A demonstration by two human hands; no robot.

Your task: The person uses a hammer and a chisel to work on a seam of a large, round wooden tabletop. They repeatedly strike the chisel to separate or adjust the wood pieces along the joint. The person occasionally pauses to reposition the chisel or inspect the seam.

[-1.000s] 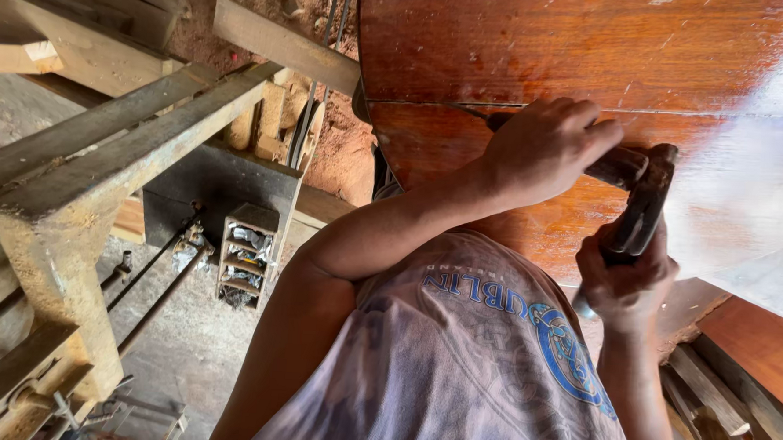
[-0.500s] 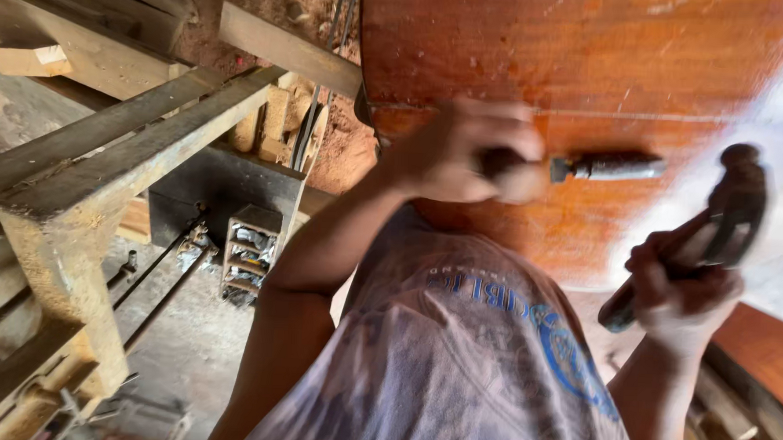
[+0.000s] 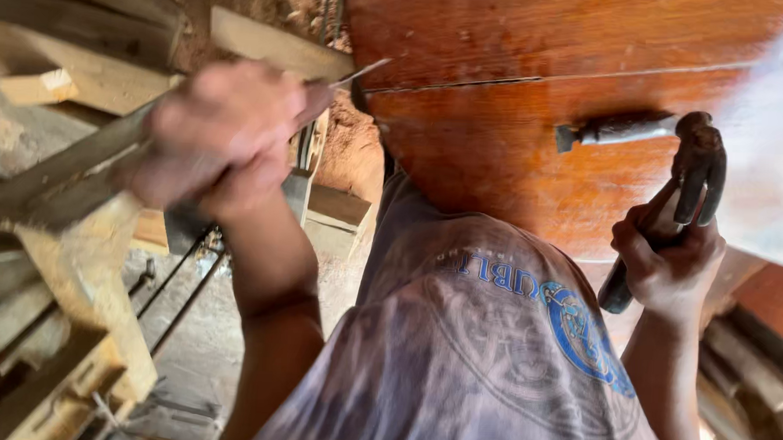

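My left hand (image 3: 223,138) is raised at the left, blurred, with its fingers pinched on a thin pale sliver (image 3: 363,71) whose tip reaches the edge of a reddish-brown wooden board (image 3: 522,41). A dark-handled chisel (image 3: 620,129) lies loose on that board, just below a seam. At the right, my right hand (image 3: 671,259) grips the handle of a claw hammer (image 3: 698,163), head up, beside the chisel's end and apart from it. My grey printed shirt fills the lower middle.
A rough wooden trestle (image 3: 67,188) stands at the left with offcuts of timber (image 3: 276,43) behind it. Thin metal rods (image 3: 182,290) lie on the dusty floor below. More stacked wood (image 3: 755,368) sits at the lower right.
My left hand has let go of the chisel, which now rests on the board, and has swung left towards the camera. The hammer hand has risen slightly at the right.
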